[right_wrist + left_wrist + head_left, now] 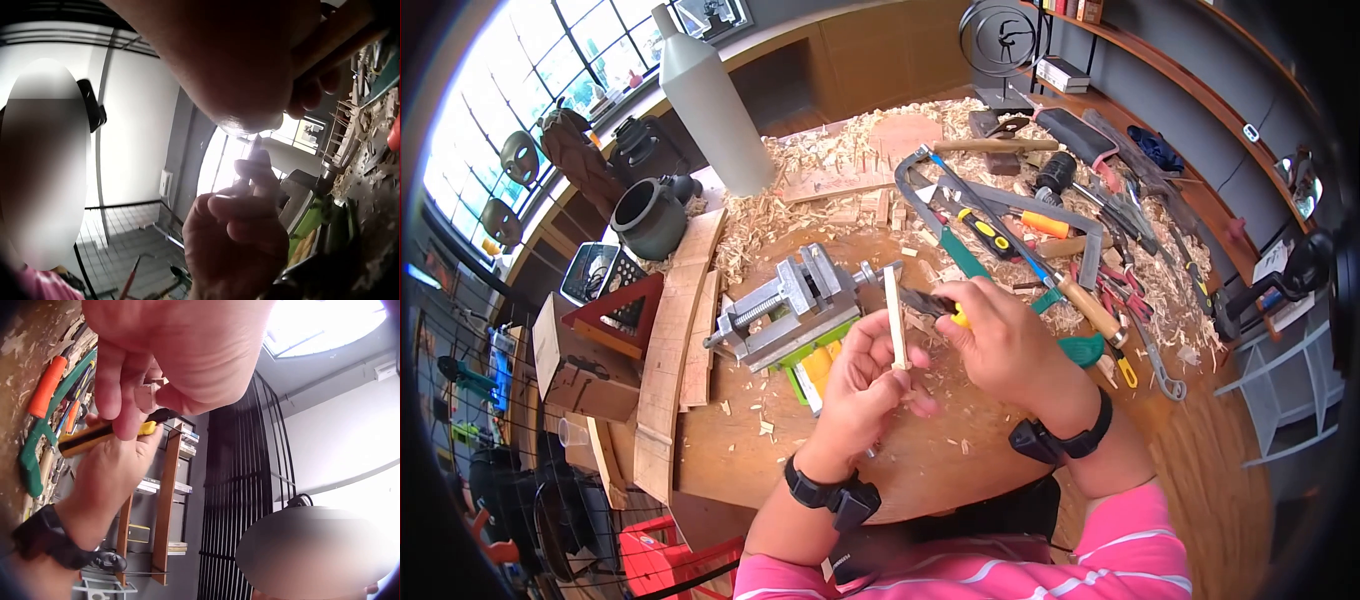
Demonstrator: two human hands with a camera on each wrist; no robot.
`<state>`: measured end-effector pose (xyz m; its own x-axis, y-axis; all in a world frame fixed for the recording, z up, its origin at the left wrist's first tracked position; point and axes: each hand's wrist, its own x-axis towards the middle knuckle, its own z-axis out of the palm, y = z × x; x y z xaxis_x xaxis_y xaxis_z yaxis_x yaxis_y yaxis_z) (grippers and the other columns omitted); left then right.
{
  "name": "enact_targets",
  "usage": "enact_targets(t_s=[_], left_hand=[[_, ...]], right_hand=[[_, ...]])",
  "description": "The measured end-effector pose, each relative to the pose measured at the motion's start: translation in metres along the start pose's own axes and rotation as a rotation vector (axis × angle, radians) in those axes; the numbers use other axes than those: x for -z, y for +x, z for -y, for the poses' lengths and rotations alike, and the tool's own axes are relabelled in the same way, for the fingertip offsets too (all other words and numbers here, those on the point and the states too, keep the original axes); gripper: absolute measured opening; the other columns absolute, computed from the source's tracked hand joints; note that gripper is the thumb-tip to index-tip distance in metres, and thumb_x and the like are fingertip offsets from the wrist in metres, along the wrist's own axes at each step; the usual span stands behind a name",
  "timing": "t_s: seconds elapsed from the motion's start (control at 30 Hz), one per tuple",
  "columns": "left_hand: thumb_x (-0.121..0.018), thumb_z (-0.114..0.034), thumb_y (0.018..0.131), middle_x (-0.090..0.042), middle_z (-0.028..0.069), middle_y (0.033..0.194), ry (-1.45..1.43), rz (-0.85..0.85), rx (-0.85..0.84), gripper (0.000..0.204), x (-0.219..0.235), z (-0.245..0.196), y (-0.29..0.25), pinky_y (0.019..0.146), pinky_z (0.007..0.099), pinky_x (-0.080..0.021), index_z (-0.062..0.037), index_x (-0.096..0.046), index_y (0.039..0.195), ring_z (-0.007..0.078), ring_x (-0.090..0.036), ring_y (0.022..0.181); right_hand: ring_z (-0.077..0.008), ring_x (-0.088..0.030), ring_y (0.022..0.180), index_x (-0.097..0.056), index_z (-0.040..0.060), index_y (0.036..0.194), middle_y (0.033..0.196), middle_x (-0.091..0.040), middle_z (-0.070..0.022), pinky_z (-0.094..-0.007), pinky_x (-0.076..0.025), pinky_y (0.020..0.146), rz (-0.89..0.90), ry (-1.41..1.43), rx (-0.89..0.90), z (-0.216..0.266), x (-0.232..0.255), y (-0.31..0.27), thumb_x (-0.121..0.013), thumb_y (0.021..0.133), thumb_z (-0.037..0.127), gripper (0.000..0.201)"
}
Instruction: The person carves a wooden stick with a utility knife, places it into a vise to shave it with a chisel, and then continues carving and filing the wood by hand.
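My left hand pinches a pale wooden stick near its lower end, and the stick points up and away over the table. My right hand grips a knife with a yellow-and-black handle, its dark blade reaching left toward the stick's middle. In the left wrist view, the stick's cut end shows between the left thumb and fingers, just above the knife. Most of the handle is hidden in the right palm in the head view. Both hands are close together above the table's front part.
A metal vise stands just beyond the left hand. To the right lie a hacksaw, a green saw handle, pliers and other tools. Wood shavings cover the back. Planks line the left edge, near a dark pot.
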<state>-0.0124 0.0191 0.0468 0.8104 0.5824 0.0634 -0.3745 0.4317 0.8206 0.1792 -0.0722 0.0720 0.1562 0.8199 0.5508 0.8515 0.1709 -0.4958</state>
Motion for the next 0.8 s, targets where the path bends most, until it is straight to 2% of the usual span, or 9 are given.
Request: enact_targets(t_s=[0.07, 0.13, 0.17, 0.23, 0.33, 0.43, 0.57, 0.63, 0.8], left_hand=[[-0.059, 0.002, 0.095, -0.065, 0.0130, 0.115, 0.048, -0.052, -0.026, 0.055, -0.004, -0.001, -0.001, 0.071, 0.0351, -0.065, -0.0052, -0.040, 0.147, 0.0221, -0.072, 0.079], [-0.055, 0.003, 0.094, -0.061, 0.0086, 0.106, 0.128, -0.104, -0.089, 0.054, -0.005, 0.000, 0.000, 0.059, 0.0279, -0.057, -0.0054, -0.040, 0.145, 0.0145, -0.061, 0.070], [-0.055, 0.003, 0.094, -0.061, 0.0086, 0.106, 0.129, -0.110, -0.094, 0.054, -0.003, 0.000, 0.000, 0.059, 0.0279, -0.057, -0.0054, -0.040, 0.145, 0.0145, -0.061, 0.070], [-0.051, 0.000, 0.096, -0.058, 0.0047, 0.098, 0.059, -0.091, -0.039, 0.046, 0.003, 0.000, 0.000, 0.055, 0.0243, -0.043, -0.0055, -0.044, 0.141, 0.0091, -0.048, 0.067], [-0.052, -0.009, 0.094, -0.063, 0.0081, 0.102, 0.081, -0.142, -0.017, 0.038, 0.000, 0.004, -0.003, 0.059, 0.0240, -0.036, -0.0034, -0.052, 0.132, 0.0103, -0.046, 0.071], [-0.047, -0.009, 0.102, -0.055, 0.0008, 0.091, 0.147, -0.158, -0.094, 0.030, -0.002, 0.008, 0.000, 0.062, 0.0245, -0.037, -0.0008, -0.057, 0.129, 0.0081, -0.041, 0.066], [-0.049, -0.015, 0.109, -0.056, 0.0012, 0.090, 0.105, -0.187, -0.043, 0.029, 0.002, 0.007, 0.004, 0.062, 0.0247, -0.038, 0.0010, -0.060, 0.130, 0.0092, -0.043, 0.065], [-0.054, -0.020, 0.109, -0.066, 0.0064, 0.097, 0.030, -0.155, -0.033, 0.034, 0.008, 0.010, 0.004, 0.060, 0.0267, -0.047, 0.0057, -0.061, 0.129, 0.0135, -0.059, 0.070], [-0.048, -0.019, 0.113, -0.069, 0.0102, 0.099, 0.137, -0.216, -0.042, 0.034, -0.001, 0.011, 0.006, 0.058, 0.0280, -0.053, 0.0053, -0.057, 0.135, 0.0172, -0.066, 0.068]], right_hand=[[-0.0375, -0.071, 0.092, -0.062, 0.0034, 0.122, 0.101, -0.068, -0.0159, -0.0472, -0.057, 0.075, -0.010, -0.072, 0.098, 0.006, 0.005, 0.005, -0.072, 0.097, 0.027, 0.036], [-0.0346, -0.070, 0.089, -0.064, 0.0061, 0.120, 0.099, -0.067, -0.0137, -0.0454, -0.055, 0.073, 0.004, -0.193, 0.148, 0.010, 0.008, 0.006, -0.071, 0.098, 0.033, 0.036], [-0.0346, -0.070, 0.089, -0.064, 0.0061, 0.120, 0.099, -0.067, -0.0137, -0.0454, -0.055, 0.073, 0.006, -0.189, 0.155, 0.010, 0.004, 0.003, -0.071, 0.098, 0.033, 0.036], [-0.0327, -0.068, 0.087, -0.065, 0.0075, 0.117, 0.097, -0.066, -0.0121, -0.0442, -0.054, 0.072, 0.019, -0.125, 0.100, 0.006, -0.008, -0.005, -0.071, 0.098, 0.037, 0.036], [-0.0323, -0.067, 0.088, -0.065, 0.0073, 0.115, 0.098, -0.066, -0.0115, -0.0443, -0.053, 0.074, 0.047, -0.099, 0.139, 0.012, -0.011, -0.007, -0.072, 0.097, 0.034, 0.033], [-0.0319, -0.066, 0.089, -0.066, 0.0066, 0.114, 0.099, -0.066, -0.0109, -0.0440, -0.054, 0.074, -0.069, -0.031, 0.151, 0.008, -0.024, -0.010, -0.074, 0.095, 0.032, 0.033], [-0.0314, -0.066, 0.089, -0.067, 0.0065, 0.114, 0.100, -0.066, -0.0108, -0.0437, -0.054, 0.076, -0.085, -0.032, 0.114, 0.006, -0.024, -0.010, -0.077, 0.092, 0.032, 0.035], [-0.0304, -0.066, 0.089, -0.067, 0.0072, 0.117, 0.099, -0.066, -0.0097, -0.0431, -0.054, 0.076, -0.080, -0.033, 0.123, 0.004, -0.025, -0.012, -0.078, 0.090, 0.034, 0.040], [-0.0296, -0.067, 0.090, -0.068, 0.0087, 0.119, 0.098, -0.065, -0.0085, -0.0427, -0.054, 0.076, -0.059, -0.053, 0.098, -0.002, -0.025, -0.013, -0.079, 0.090, 0.037, 0.041]])
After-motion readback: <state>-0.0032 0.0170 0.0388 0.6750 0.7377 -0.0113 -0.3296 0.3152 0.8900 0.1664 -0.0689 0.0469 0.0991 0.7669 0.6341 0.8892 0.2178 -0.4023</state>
